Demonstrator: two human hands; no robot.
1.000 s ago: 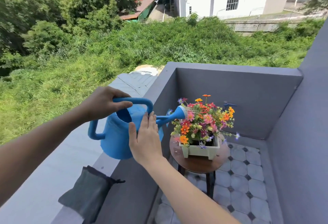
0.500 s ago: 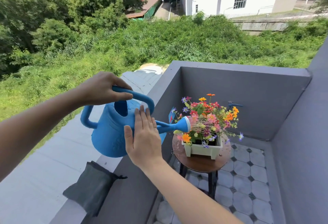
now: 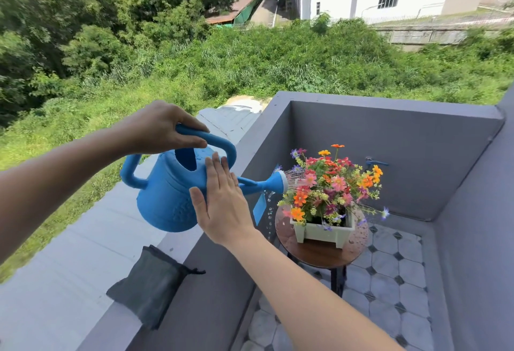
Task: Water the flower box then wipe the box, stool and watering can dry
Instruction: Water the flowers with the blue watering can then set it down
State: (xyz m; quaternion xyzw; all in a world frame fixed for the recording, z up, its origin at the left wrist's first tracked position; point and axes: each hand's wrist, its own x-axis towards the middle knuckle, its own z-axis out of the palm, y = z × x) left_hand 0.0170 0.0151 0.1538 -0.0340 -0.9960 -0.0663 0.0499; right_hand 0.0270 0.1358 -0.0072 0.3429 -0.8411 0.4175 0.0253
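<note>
Left hand (image 3: 164,128) was wrapped around the top handle of the blue watering can (image 3: 178,192), carrying it; the right hand (image 3: 222,203) lay flat and open against the can's near side, steadying it. The can's long axis ran left to right, spout tipped toward the flower box (image 3: 324,232), which sat ahead and to the right on the round stool (image 3: 317,253), nearer the right hand. Water sprayed from the rose onto bright flowers; drops also fell beside the stool's wet top.
</note>
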